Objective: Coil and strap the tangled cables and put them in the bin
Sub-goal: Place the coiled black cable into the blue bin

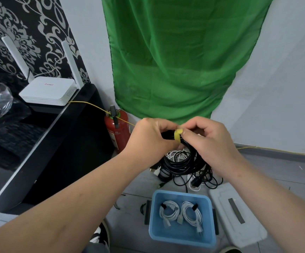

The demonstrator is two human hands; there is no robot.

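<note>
black coiled cable [182,159] yellow-strapped aloft; two white coils [180,214] in blue bin [182,240].

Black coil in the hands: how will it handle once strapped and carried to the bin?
Likely floppy: the black coil hangs in loose loops below the yellow strap, so its bottom may swing. With one strap visible, loops could splay on landing in the bin. Looks fairly heavy for a cable bundle: many thick turns.
</note>
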